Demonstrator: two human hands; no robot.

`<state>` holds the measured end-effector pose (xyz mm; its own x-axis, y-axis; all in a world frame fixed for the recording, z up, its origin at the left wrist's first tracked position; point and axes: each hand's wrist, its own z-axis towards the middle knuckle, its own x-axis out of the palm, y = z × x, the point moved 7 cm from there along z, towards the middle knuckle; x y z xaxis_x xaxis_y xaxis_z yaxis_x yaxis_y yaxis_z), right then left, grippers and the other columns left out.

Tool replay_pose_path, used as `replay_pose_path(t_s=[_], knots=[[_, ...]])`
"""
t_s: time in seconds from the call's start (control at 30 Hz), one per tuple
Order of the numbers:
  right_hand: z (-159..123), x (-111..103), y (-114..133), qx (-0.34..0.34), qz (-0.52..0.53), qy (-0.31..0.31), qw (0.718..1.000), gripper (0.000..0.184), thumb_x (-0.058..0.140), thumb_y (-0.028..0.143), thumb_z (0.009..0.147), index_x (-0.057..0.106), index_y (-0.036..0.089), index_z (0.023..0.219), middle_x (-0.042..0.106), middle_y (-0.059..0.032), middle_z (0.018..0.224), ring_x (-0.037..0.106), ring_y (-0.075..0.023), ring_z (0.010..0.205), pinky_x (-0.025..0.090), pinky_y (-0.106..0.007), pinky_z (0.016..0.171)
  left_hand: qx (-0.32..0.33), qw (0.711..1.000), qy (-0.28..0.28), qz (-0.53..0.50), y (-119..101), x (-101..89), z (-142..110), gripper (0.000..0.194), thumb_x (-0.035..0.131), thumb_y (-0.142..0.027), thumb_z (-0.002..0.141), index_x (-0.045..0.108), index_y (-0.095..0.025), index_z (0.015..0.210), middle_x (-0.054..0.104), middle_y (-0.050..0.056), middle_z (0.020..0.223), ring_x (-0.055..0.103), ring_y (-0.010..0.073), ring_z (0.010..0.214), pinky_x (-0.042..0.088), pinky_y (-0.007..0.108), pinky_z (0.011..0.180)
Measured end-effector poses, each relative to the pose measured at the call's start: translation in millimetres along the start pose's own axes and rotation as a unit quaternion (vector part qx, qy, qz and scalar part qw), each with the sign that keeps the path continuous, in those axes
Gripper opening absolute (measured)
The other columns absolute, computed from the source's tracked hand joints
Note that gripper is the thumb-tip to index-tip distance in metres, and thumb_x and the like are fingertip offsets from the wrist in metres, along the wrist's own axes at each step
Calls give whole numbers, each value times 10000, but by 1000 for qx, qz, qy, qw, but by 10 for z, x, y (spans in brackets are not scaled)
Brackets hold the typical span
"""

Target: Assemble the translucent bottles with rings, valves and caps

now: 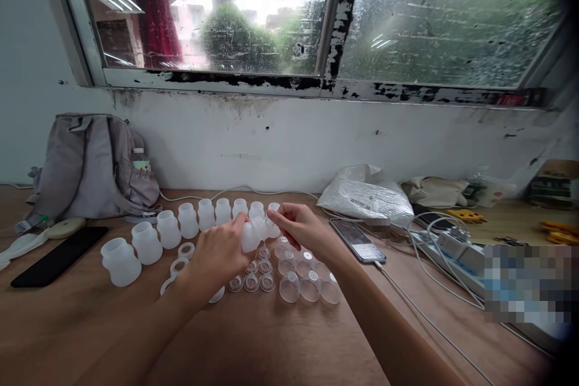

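Note:
My left hand [226,247] is closed around a small translucent white bottle [250,237], tilted with its neck toward the right. My right hand [301,226] has its fingertips pinched at the neck end; what they hold, if anything, is hidden. Behind both hands, several similar bottles [169,229] stand upright in a curved row. White rings [186,249] lie beside my left wrist, partly covered by the forearm. Below the held bottle sit several clear nipple-shaped pieces [251,282]. Clear dome-shaped caps [289,287] are grouped under my right hand.
A black phone-like slab [58,256] and a grey backpack [90,163] are at the left. On the right lie a charging phone [358,240], a silvery plastic bag [366,193], loose white cables [420,307] and a power strip [465,253]. The wall and window stand behind.

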<state>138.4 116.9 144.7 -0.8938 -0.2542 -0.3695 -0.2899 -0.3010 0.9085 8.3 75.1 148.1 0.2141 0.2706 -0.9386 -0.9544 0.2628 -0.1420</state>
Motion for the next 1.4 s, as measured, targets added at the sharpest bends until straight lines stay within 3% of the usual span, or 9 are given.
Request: replay_pose_path(t_s=[0.3,0.5,0.7,0.8,0.9,1.1,1.23,1.3,1.4], knots=[[-13,37,101,-74,49,42,995,292,510,449,762,489,163,708,430,55,533,379,-49,424,322,-172,386,15,993,51,-106,73,-4,19,279,507,-435,680,439,-237,865,575,-16,693,551,183,599,297,239,465],[-34,20,206,-108,54,55,991,221,504,386,790,495,169,750,457,43,581,413,-54,464,363,-181,417,14,956,141,-258,133,-6,39,455,575,-517,602,434,-235,930,578,-31,717,564,175,633,359,242,500],[3,-26,199,-121,62,26,990,145,530,312,763,516,182,825,512,14,679,476,-79,521,412,-202,433,18,921,215,-324,147,8,-22,568,533,-522,657,336,-231,1103,598,-1,798,580,185,709,403,249,561],[21,-106,169,-104,29,-11,994,159,516,308,754,518,182,851,525,2,701,490,-93,525,412,-211,420,4,933,210,-294,242,-4,-32,586,499,-492,685,287,-221,1159,595,7,794,582,190,704,403,250,563],[2,-111,164,-89,-95,-28,991,123,495,283,757,537,179,808,548,-8,697,502,-104,544,398,-214,448,-34,956,171,-237,411,-35,-6,583,461,-410,705,240,-191,1198,586,23,805,576,182,640,389,248,526],[-182,551,-70,-71,-391,147,906,135,488,107,667,594,189,679,596,-15,612,503,-122,531,303,-214,456,-46,986,59,-146,564,-193,63,525,435,-277,691,263,-159,1173,566,77,933,569,206,768,388,251,584],[-311,938,-297,-76,-463,256,845,144,513,83,614,607,179,664,598,-21,620,520,-134,539,268,-213,434,-44,988,71,-129,561,-182,62,524,453,-305,693,303,-197,1183,577,53,902,568,201,730,385,248,552],[-325,943,-337,-64,-449,288,844,136,570,131,615,612,189,730,606,-15,681,538,-140,590,295,-205,453,-27,986,86,-137,539,-160,62,511,495,-345,676,367,-227,1156,579,40,922,566,198,742,389,240,546],[-256,724,-235,-35,-368,260,892,205,604,264,666,577,220,864,605,-1,726,550,-139,625,357,-210,499,3,979,105,-172,485,-139,64,497,572,-395,627,461,-243,1087,584,25,930,564,193,777,405,231,570]])
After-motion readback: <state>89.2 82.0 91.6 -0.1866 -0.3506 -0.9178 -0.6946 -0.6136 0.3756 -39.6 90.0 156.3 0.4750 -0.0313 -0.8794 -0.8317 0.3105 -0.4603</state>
